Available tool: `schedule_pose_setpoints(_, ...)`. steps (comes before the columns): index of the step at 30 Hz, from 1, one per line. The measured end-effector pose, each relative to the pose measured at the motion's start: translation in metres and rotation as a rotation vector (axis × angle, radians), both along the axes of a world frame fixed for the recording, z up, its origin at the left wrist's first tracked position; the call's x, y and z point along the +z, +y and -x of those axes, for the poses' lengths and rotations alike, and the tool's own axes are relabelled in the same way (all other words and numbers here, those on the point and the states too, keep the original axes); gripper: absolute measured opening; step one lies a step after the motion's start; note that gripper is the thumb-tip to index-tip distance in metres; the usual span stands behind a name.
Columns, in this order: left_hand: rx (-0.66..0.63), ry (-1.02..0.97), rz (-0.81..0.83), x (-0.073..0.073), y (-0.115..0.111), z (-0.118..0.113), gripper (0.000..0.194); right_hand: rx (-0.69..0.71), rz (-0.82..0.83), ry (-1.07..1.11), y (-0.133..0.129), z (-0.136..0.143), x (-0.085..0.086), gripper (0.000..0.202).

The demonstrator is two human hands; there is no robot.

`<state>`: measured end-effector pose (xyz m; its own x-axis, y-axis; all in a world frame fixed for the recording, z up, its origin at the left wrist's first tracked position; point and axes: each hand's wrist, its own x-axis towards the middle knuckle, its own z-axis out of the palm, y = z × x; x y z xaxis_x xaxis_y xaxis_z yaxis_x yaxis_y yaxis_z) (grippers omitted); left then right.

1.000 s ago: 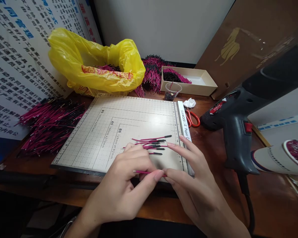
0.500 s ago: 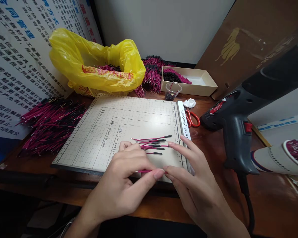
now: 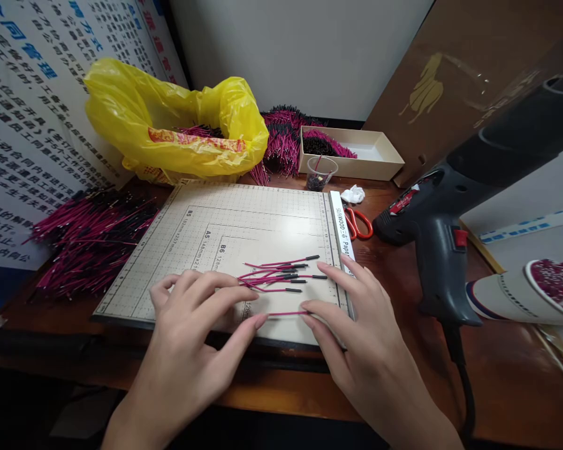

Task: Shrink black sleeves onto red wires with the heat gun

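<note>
Between thumb and index finger my right hand [image 3: 363, 325] pinches one end of a magenta wire [image 3: 286, 313], low over the front of the cutting board. The wire reaches left to the thumb tip of my left hand [image 3: 201, 325], whose fingers are spread; whether the thumb touches it is hard to tell. Just beyond, several magenta wires with black sleeves [image 3: 286, 269] lie side by side on the paper cutter board [image 3: 169, 250], black ends to the right. The held wire's right end is hidden by my right fingers.
Left of the board is a heap of wires [image 3: 89, 244]. Behind it stand a yellow plastic bag [image 3: 178, 150], a cream box [image 3: 375, 165] and a plastic cup [image 3: 319, 175]. Red-handled scissors [image 3: 363, 225], a heat gun [image 3: 436, 250] and a paper cup [image 3: 507, 297] are on the right.
My left hand has moved left and its fingers have opened off the wire. The wire in my right hand now shows more of its length, lower over the board.
</note>
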<state>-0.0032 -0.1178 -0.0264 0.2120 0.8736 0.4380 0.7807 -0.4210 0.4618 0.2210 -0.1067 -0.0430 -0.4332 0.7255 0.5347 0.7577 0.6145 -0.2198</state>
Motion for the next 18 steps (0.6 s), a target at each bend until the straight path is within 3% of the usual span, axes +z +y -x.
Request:
schedule_pose_setpoints(10,-0.016,0.044,0.028,0.000,0.006,-0.013,0.017,-0.012,0.022,-0.024,0.001,0.001,-0.001,0.009)
schedule_pose_setpoints(18,-0.006,0.013,-0.013,-0.001,0.011,0.000,0.016,-0.022,0.033,-0.022,0.001,0.001,0.001,0.008)
